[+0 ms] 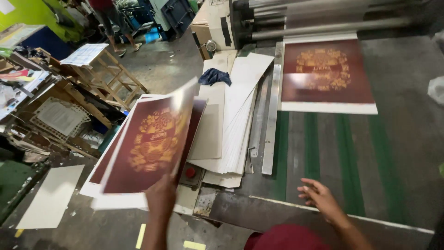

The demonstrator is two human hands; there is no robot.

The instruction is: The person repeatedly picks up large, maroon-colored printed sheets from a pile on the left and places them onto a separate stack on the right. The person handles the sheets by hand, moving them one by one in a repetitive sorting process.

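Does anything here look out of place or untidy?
Yes. A dark blue cloth lies crumpled on the fanned, uneven stack of white boards beside the machine bed, among flat sheets.

One maroon printed sheet (150, 148) with a gold ornamental design and white border was held lifted and tilted at its lower edge above a stack of like sheets (99, 185). It appeared blurred, its top edge curling.

Left hand (162, 190) lifts a maroon printed sheet (150, 143); right hand (321, 198) hovers spread.
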